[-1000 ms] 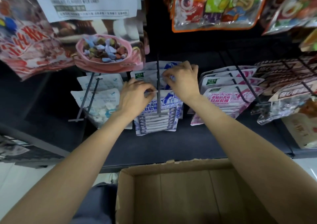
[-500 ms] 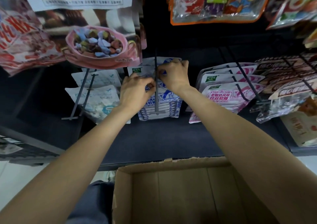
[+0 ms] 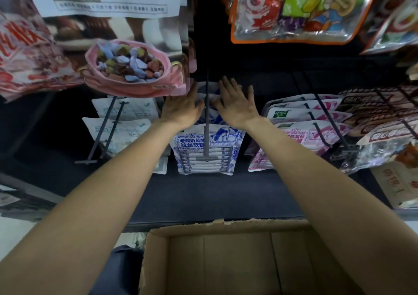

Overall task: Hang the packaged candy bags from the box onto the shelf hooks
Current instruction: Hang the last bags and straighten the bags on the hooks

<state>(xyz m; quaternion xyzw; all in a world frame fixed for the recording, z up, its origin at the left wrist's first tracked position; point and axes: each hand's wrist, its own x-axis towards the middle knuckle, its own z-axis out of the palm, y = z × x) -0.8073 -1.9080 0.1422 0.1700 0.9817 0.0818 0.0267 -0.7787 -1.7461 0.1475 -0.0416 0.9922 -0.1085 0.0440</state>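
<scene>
Head view: hands (image 3: pixel 209 108) now flat (formerly pinching).

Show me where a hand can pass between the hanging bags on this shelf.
Bare dark shelf ledge lies between the blue-and-white bags and the cardboard box. A dark gap sits left of the white bags. Crowded: pink bags and brown bags overlap.

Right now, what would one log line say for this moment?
left hand: flat on blue candy bags | right hand: flat on them | hook: between hands | box: looks empty
</scene>
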